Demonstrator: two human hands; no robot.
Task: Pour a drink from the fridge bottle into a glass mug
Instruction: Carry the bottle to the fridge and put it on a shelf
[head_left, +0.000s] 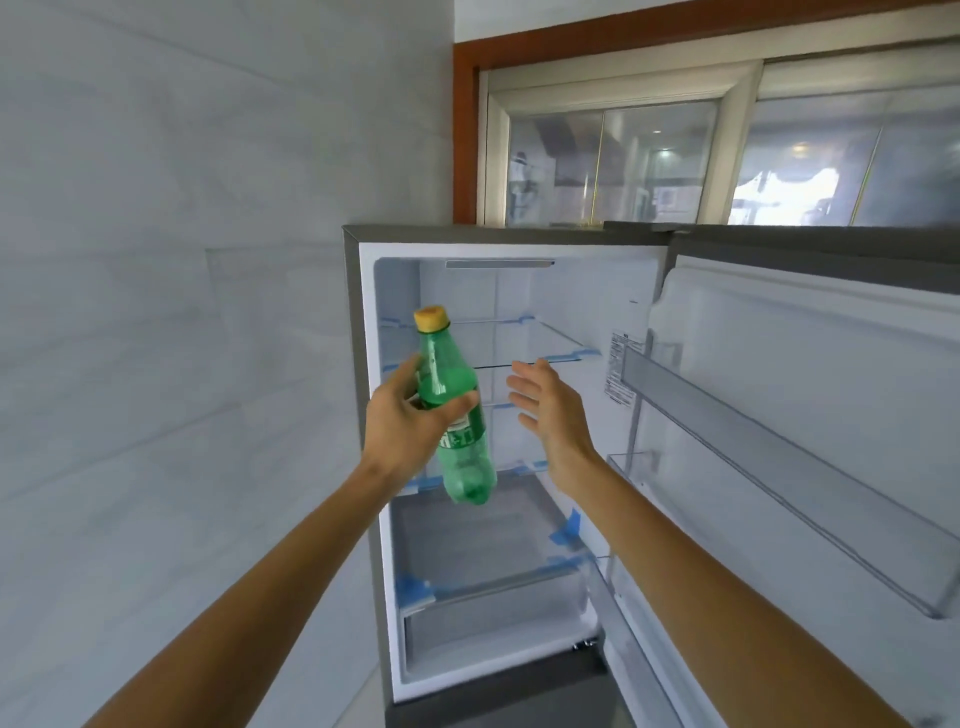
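A green plastic bottle (457, 415) with a yellow cap is held upright, slightly tilted, in front of the open fridge (519, 291). My left hand (410, 421) is wrapped around its middle, over the label. My right hand (550, 415) hovers just right of the bottle, fingers spread and palm facing it, touching nothing. The fridge shelves behind show no items. No glass mug is in view.
The fridge door (810, 415) stands swung open to the right, its clear door bins sticking out near my right forearm. A pale tiled wall (182, 312) fills the left. Above the fridge is a wood-framed window (727, 156).
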